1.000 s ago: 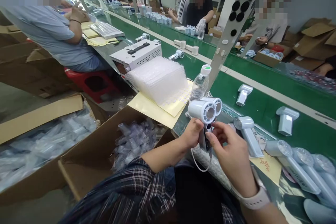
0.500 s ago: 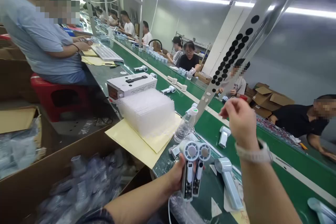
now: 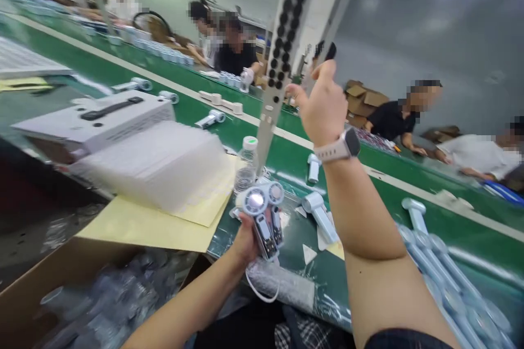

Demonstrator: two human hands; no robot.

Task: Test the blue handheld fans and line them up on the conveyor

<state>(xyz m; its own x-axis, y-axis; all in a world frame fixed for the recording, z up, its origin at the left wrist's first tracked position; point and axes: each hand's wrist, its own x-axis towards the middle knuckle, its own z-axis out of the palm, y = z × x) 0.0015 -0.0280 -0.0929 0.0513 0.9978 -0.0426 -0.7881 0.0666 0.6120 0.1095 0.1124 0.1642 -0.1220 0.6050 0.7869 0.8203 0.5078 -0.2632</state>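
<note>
My left hand (image 3: 246, 240) is wrapped around two light-blue handheld fans, held upright side by side above the bench. The nearer handheld fan (image 3: 256, 202) has an uncovered handle with inner parts showing; the other handheld fan (image 3: 277, 194) sits just behind it. Raised in front of the slanted metal post (image 3: 269, 120), my right hand (image 3: 323, 98) has thumb and forefinger apart, with nothing visible between them. Its other fingers are partly hidden. Black round pads (image 3: 282, 43) are stuck on the post to the left of this hand; I cannot tell whether it touches anything.
A plastic bottle (image 3: 245, 166) stands beside a stack of translucent sheets (image 3: 164, 163) and a white machine (image 3: 102, 120). Several light-blue fan bodies (image 3: 450, 267) lie at right. A green conveyor (image 3: 295, 158) runs behind, with people seated beyond it. A cardboard box (image 3: 33, 283) holds clear plastic pieces.
The view has swung to the right. My right hand has risen and reached farther toward the post, its thumb now spread from the forefinger. The two fans stay in my left hand.
</note>
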